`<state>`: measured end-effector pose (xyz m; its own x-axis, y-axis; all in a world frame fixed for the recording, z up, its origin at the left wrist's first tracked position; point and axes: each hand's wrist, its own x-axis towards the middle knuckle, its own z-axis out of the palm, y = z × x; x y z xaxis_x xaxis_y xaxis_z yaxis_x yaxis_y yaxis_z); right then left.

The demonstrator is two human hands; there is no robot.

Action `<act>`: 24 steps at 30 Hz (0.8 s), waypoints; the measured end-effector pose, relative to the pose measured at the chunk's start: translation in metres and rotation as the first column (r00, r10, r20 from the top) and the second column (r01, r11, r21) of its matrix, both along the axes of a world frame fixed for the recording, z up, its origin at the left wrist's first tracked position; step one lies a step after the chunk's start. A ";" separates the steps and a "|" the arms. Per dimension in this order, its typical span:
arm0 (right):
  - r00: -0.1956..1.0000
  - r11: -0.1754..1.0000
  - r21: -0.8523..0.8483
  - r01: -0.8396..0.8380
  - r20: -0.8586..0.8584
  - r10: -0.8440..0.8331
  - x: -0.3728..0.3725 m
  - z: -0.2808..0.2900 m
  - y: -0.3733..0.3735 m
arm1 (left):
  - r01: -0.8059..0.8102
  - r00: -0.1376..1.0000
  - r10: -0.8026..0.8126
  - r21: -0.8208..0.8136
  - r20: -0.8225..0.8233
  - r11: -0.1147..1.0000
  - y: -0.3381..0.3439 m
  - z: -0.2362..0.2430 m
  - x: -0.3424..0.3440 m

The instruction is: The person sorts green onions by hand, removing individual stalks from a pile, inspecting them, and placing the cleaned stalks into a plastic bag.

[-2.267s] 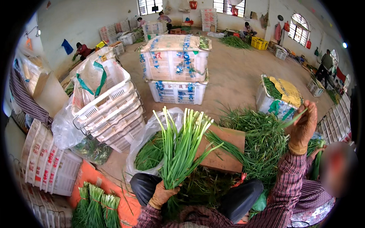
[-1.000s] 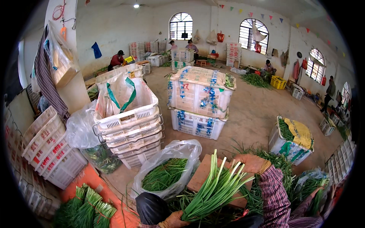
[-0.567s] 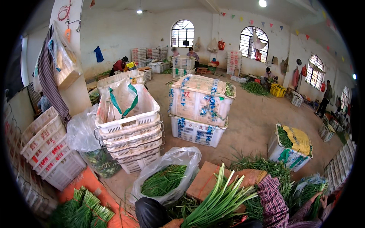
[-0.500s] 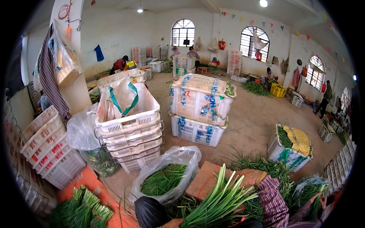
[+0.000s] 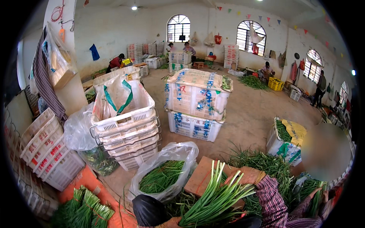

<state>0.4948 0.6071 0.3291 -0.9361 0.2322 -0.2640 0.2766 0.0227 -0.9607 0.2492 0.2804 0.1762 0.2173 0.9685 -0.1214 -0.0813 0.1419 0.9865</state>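
Note:
A loose bunch of garlic chives (image 5: 213, 203), pale at the stalk ends, lies across my lap and spreads toward the upper right. My left hand (image 5: 171, 222) is closed around its lower part at the bottom edge, with the fingers mostly hidden. My right hand (image 5: 245, 176), below a plaid sleeve, is closed at the bunch's upper stalks. Some of its fingers are behind the stalks. Beyond the bunch sits a reddish-brown block (image 5: 201, 176). Loose greens (image 5: 262, 161) are heaped past my right forearm.
A clear plastic bag (image 5: 163, 176) of greens stands ahead. Tied bunches (image 5: 85, 209) lie on an orange sheet (image 5: 81, 178) at left. Stacked white crates (image 5: 131, 140) and filled crates (image 5: 197, 95) stand beyond. At right, a co-worker's hands (image 5: 323, 195) hold greens.
The view has shifted slightly. The pale stalk ends have drawn closer together and shifted a little left. A co-worker's blurred head has come into view at right.

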 end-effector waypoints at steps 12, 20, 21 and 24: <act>0.900 0.892 0.123 0.436 -0.043 -0.434 -0.009 0.010 -0.002 | -0.004 1.000 0.003 0.041 0.005 0.999 -0.003 0.000 -0.002; 0.494 0.561 -0.031 0.827 -0.435 -0.753 0.033 0.034 0.034 | -0.119 0.980 0.147 -0.197 0.133 0.973 -0.005 -0.008 -0.012; 0.456 0.529 -0.037 0.848 -0.456 -0.764 0.049 0.032 0.035 | -0.178 0.967 0.206 -0.178 0.150 0.968 -0.002 -0.006 -0.007; 0.359 0.486 -0.127 0.865 -0.522 -0.774 0.060 0.028 0.033 | -0.255 0.942 0.295 -0.234 0.158 0.938 -0.007 -0.033 -0.031</act>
<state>0.5551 0.6401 0.3566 -0.2280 0.9446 0.2363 -0.2195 0.1866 -0.9576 0.2184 0.2730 0.1435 -0.0158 0.9510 -0.3088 -0.3273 0.2869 0.9003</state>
